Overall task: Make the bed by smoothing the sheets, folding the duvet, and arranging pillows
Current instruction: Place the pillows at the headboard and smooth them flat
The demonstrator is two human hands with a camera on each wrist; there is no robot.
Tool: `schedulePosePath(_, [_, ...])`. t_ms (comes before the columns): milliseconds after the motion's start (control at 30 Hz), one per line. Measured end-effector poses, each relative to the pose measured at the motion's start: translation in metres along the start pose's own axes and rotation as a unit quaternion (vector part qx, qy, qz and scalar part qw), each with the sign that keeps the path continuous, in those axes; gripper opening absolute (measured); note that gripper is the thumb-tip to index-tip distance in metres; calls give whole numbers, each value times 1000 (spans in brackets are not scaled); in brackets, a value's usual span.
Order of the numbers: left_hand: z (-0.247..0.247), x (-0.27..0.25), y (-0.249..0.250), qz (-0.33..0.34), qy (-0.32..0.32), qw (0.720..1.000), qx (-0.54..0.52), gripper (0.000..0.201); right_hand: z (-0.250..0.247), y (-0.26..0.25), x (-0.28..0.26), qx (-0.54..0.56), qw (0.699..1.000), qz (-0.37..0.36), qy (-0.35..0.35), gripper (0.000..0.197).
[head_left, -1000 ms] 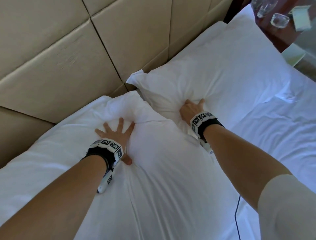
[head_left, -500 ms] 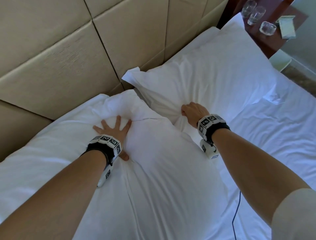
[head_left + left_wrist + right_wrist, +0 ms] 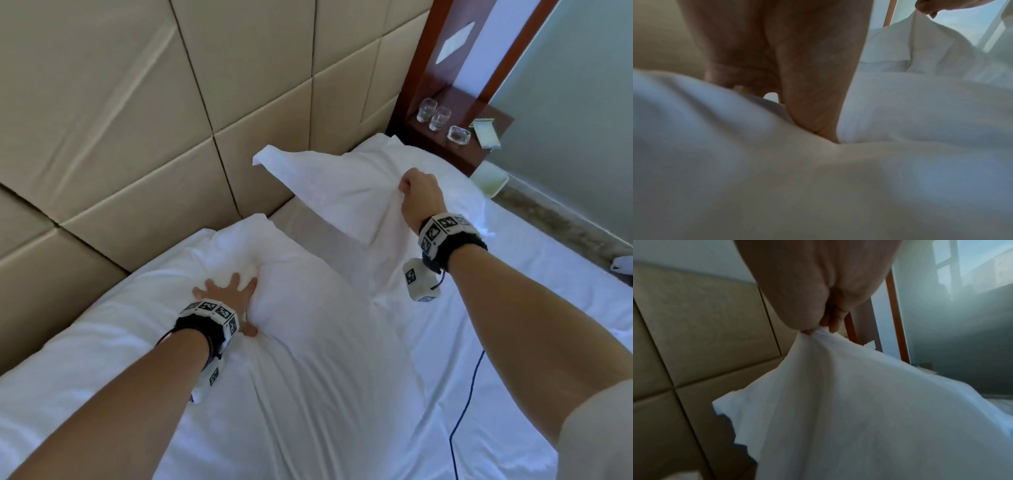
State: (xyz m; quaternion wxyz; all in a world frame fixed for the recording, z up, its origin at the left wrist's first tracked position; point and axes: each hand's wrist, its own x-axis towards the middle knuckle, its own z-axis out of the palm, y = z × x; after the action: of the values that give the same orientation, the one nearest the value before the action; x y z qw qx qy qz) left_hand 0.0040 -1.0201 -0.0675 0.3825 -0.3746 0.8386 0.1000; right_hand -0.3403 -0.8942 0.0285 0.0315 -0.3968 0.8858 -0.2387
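The right hand [image 3: 420,197] pinches the far pillow [image 3: 337,192] by its near edge, lifted off the bed [image 3: 513,308], long axis along the headboard [image 3: 137,120]. The left hand [image 3: 227,294] presses flat, fingers spread, on the near pillow [image 3: 308,308]. No legible writing anywhere

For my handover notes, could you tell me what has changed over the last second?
The right hand closed on the far pillow and lifted it clear of the bed. The left hand stays spread, pressing the near pillow, which has not moved.
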Motion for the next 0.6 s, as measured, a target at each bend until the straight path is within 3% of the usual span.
schedulePosePath(133, [-19, -27, -8, 51, 9, 997, -51, 103, -56, -27, -9, 49, 997, -15, 50, 18])
schedulePosePath(233, [-54, -65, -4, 71, 51, 980, -178, 99, -87, -64, -26, 71, 995, -11, 66, 13])
schedulePosePath(333, [-87, -110, 3, 98, 130, 936, -313, 107, -110, -108, -51, 82, 994, -7, 76, 12])
schedulePosePath(400, [-102, -142, 4, 168, 205, 895, -360, 112, -122, -141, -75, 94, 992, -28, 74, 12])
schedulePosePath(467, [-113, -176, 0, 198, 302, 876, -319, 106, -133, -176, -109, 114, 991, -42, 63, 16])
schedulePosePath(533, [-118, -212, -13, 164, 425, 855, -249, 88, -142, -203, -146, 121, 989, -59, 55, 16])
schedulePosePath(600, [-120, -240, -35, 179, 526, 821, -131, 104, -152, -218, -185, 122, 987, -89, 54, 18])
